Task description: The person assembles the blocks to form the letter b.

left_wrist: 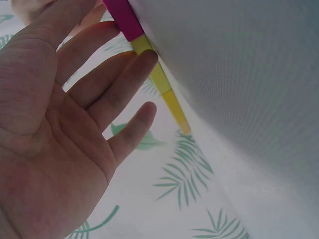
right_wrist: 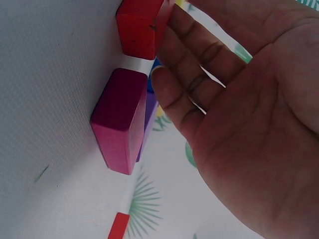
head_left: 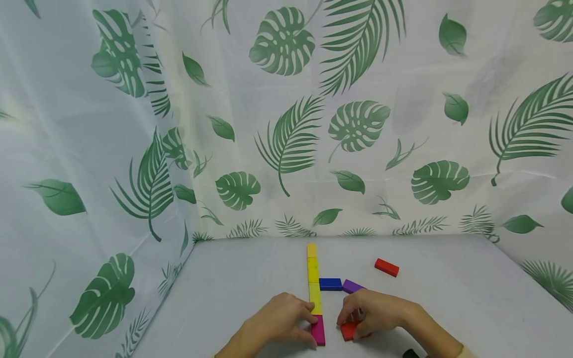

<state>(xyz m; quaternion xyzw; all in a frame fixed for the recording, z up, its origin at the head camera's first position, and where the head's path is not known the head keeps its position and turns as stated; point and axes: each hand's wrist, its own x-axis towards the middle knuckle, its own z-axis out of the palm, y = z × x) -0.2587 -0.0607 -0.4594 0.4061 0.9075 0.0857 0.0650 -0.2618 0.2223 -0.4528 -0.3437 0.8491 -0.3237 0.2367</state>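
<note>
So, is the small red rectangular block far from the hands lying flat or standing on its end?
Lying flat: the small red rectangular block rests on its broad face on the grey table, alone.

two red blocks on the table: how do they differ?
The near red block sits under the right hand, whose fingers hold it; the far red block lies alone, untouched. The near one is beside the magenta block ending the line; the far one lies off to the right, angled. Both are red and lie flat.
</note>
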